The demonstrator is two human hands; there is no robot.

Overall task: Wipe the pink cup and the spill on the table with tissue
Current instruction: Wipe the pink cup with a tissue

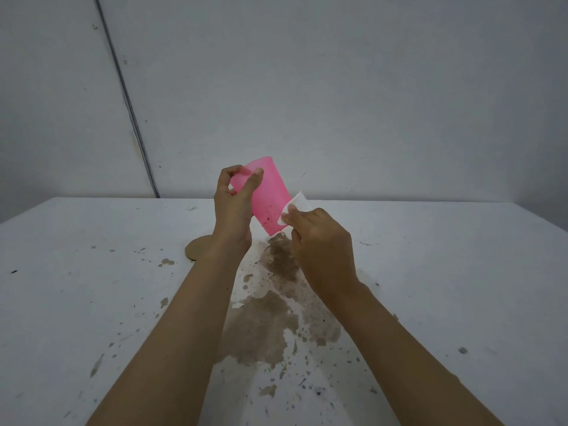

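My left hand point(233, 207) grips the pink cup point(270, 195) and holds it tilted above the table, one end up and to the left, the other end down and to the right. Dark specks dot its lower side. My right hand point(319, 244) pinches a small white tissue point(295, 207) pressed against the cup's lower right edge. Under both hands a brown spill point(261, 327) spreads across the white table point(92, 287), with a darker gritty patch point(281, 259) directly below the cup and splashes around it.
A flat round brown disc point(196, 249) lies on the table just left of my left wrist, partly hidden by it. A grey wall rises behind the table's far edge. Small stains and specks are scattered over the table top.
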